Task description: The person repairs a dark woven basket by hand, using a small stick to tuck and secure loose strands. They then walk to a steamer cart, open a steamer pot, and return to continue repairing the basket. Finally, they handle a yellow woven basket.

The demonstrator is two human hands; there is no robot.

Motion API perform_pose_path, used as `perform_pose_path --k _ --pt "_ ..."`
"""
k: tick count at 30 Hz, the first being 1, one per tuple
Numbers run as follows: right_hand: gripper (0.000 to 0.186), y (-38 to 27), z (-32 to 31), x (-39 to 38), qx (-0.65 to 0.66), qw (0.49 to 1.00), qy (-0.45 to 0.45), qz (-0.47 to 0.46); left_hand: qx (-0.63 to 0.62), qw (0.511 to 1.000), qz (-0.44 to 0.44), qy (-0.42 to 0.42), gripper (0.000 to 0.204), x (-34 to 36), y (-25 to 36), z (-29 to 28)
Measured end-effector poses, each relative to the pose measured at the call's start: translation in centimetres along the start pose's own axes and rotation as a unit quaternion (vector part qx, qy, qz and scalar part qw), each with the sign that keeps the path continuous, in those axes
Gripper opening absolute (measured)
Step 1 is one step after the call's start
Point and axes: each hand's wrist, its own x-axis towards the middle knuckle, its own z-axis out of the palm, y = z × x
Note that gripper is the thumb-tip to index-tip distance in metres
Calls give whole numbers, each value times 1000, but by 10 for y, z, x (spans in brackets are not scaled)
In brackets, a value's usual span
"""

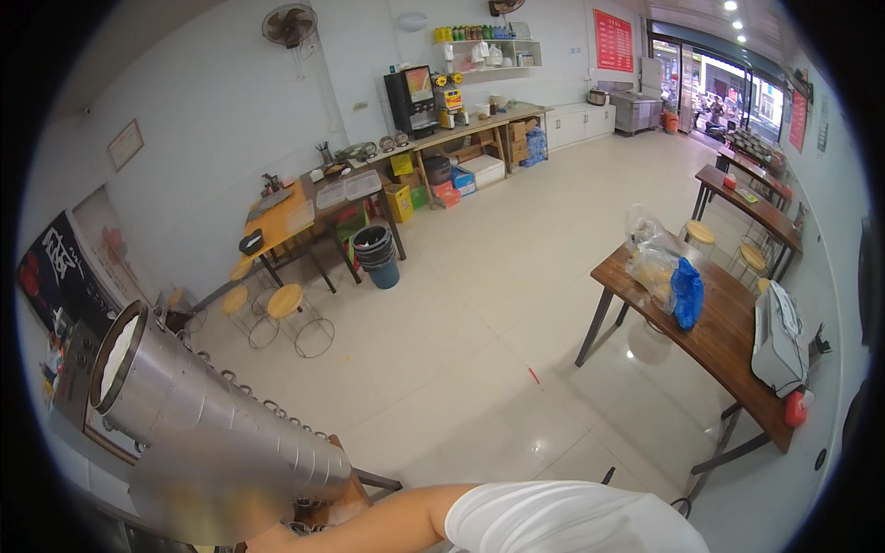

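My right arm (387, 523), in a short white sleeve, reaches leftward along the lower edge. The edge of my right hand (265, 536) shows at the lower left, where a blurred patch and the picture's edge hide the fingers. Nearest to it is a tall stack of round metal steamer tiers (221, 424) with ring handles down its side. Something white (118, 352) shows inside the stack's top rim. Beneath the stack, part of a brown wooden surface (353, 498) is visible close to my wrist. My left hand is out of view.
At the right, a brown table (714, 355) holds clear plastic bags, a blue bag (687, 293) and a white machine (779, 341). Round stools (287, 300), stacked buckets (376, 258) and another table (281, 221) stand farther back. A drinks dispenser (412, 101) sits on the wall counter.
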Motion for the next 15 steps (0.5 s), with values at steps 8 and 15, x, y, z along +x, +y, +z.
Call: perform_pose_path --k 8,15 --pt "46 2 -6 -9 127 992 5 10 -87 995 42 0 27 3 -1 15" --pt "43 8 -9 -14 138 990 33 24 -103 993 58 3 19 4 9 12"
